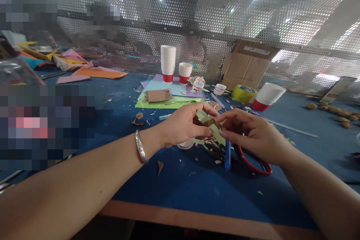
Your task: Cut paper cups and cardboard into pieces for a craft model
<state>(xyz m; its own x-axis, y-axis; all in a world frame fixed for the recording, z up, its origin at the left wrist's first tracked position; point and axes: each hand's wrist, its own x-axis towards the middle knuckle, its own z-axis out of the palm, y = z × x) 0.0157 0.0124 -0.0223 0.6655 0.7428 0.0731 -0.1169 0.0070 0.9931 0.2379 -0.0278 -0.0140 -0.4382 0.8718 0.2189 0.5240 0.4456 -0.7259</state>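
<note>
My left hand (pixel 180 123), with a silver bangle at the wrist, pinches a small brown cardboard piece with pale green strips (pixel 217 135) on it. From the other side, the fingertips of my right hand (pixel 253 131) close on the same piece. It is held just above the table, partly covered by my fingers. Below my right hand lie a blue stick-like tool (pixel 227 157) and a red loop handle (pixel 260 169), perhaps of scissors, partly hidden. Under my left hand the edge of a white cup piece (pixel 186 144) shows. Paper scraps surround it.
Stacked paper cups (pixel 168 62), a shorter stack (pixel 185 71) and a tilted stack (pixel 268 95) stand behind. Yellow-green tape (pixel 244 93) sits near a cardboard box (pixel 244 63). Corrugated cardboard (pixel 158 95) lies on coloured sheets (pixel 140 104). A perforated metal screen (pixel 213 7) borders the blue table (pixel 174 191).
</note>
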